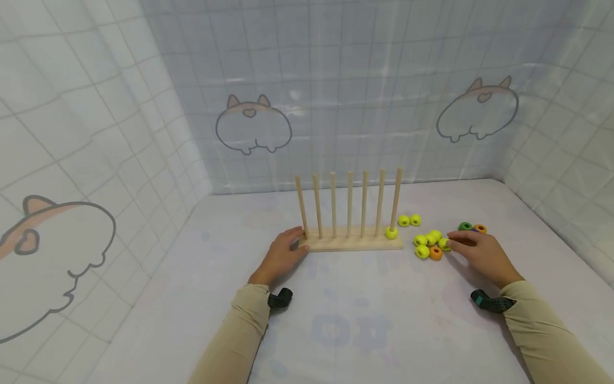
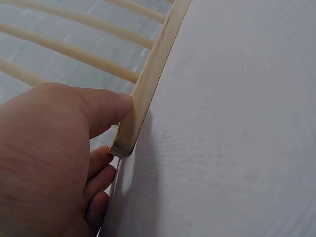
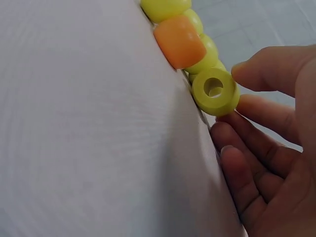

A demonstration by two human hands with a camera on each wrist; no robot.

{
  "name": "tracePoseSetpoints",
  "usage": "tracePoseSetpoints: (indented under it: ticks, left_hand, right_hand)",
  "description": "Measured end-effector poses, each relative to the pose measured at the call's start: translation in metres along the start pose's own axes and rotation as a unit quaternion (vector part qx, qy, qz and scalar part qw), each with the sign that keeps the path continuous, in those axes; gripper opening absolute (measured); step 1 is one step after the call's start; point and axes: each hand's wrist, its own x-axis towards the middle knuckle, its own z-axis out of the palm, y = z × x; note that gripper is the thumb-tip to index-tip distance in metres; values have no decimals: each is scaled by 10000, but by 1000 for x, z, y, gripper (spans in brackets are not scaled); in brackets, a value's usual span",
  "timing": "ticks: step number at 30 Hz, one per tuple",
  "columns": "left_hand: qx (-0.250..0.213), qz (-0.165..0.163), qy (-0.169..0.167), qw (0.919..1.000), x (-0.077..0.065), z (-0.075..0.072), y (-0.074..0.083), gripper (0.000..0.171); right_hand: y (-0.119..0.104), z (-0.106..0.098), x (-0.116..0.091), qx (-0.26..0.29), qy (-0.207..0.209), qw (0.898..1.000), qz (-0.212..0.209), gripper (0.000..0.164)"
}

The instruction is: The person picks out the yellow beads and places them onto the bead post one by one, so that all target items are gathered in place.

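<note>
We've got the right hand (image 1: 482, 257) pinching a yellow bead (image 1: 446, 244) between thumb and forefinger, right of the bead cluster (image 1: 421, 252). Its hole faces back toward us while the pegs (image 1: 349, 205) stand upright, so those axes don't line up. The rack (image 1: 350, 245) sits off left of those fingertips, and its right-end peg is way nearer that hand than the left hand (image 1: 280, 257), which grips the rack's opposite end. We only get the left thumb's press on the wood clearly from the left wrist cam; the right one shows the bead's hole head-on, but just the head view catches the green bead (image 1: 465, 226).
</note>
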Motion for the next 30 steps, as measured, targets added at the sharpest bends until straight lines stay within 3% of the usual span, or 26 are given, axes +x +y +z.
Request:
tracePoseSetpoints:
  ticks: [12, 30]
  left_hand:
    - [7, -63, -50, 10000, -1, 1, -3, 52]
    - [-12, -118, -79, 9999, 0, 2, -1, 51]
  right_hand:
    - [-4, 0, 0, -150, -195, 9997, 35, 59]
    - [-4, 0, -2, -282, -17, 9994, -212, 51]
